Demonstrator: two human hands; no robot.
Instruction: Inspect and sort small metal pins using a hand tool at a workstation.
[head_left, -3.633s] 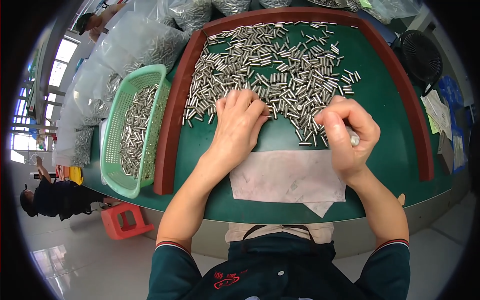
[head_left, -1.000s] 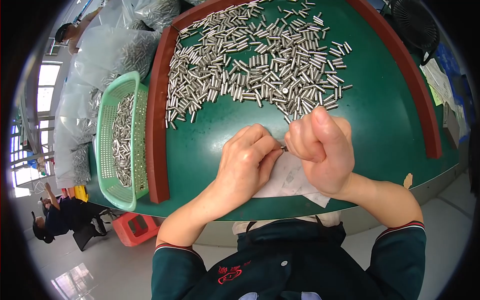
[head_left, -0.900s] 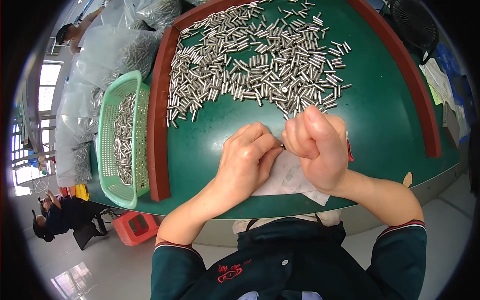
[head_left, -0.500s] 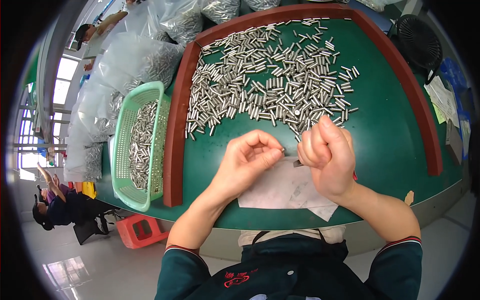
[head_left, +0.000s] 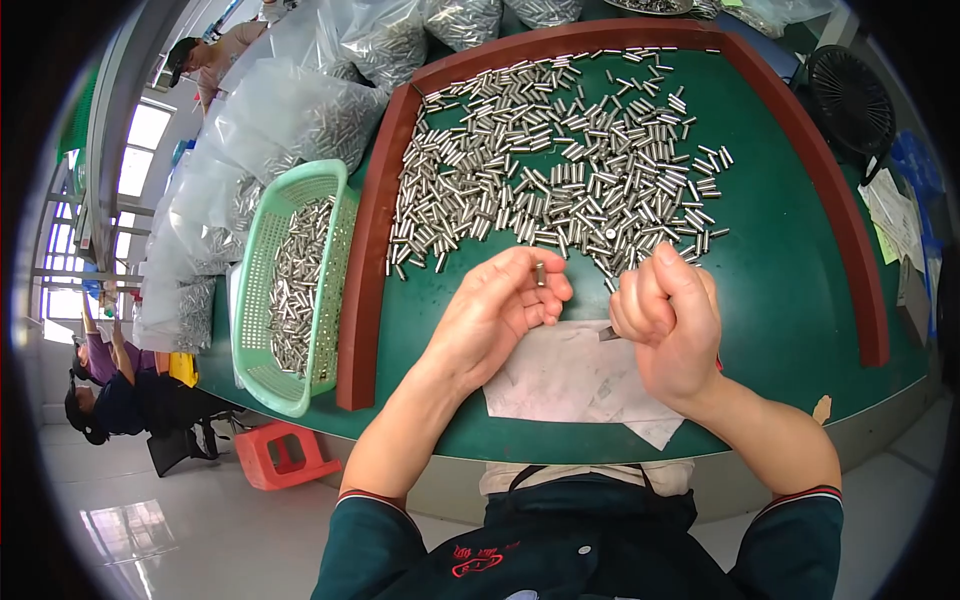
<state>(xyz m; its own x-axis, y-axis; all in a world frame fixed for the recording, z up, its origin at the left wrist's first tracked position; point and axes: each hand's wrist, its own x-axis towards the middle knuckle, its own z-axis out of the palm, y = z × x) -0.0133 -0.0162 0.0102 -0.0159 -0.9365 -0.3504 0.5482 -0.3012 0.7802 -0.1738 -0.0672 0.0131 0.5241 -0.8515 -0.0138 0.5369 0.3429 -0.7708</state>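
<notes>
My left hand (head_left: 497, 310) is raised above the green table (head_left: 780, 260), pinching a small metal cylinder (head_left: 540, 273) between thumb and fingertips. My right hand (head_left: 668, 320) is curled into a fist beside it, and a metal pin tip (head_left: 608, 334) pokes out of its lower side. Both hands hover over a sheet of white paper (head_left: 580, 380) lying at the table's near edge. Beyond the hands lies a wide spread of several loose metal cylinders (head_left: 560, 170).
A red-brown raised border (head_left: 365, 260) frames the table. A green plastic basket (head_left: 290, 280) of cylinders sits to the left, with clear bags of parts (head_left: 290, 110) behind it. A black fan (head_left: 850, 95) stands at far right. People sit lower left, near a red stool (head_left: 285, 452).
My hands lifted off the pile and came together over the paper, then separated slightly. My left hand now holds one cylinder up, and the view shifted back toward the pile.
</notes>
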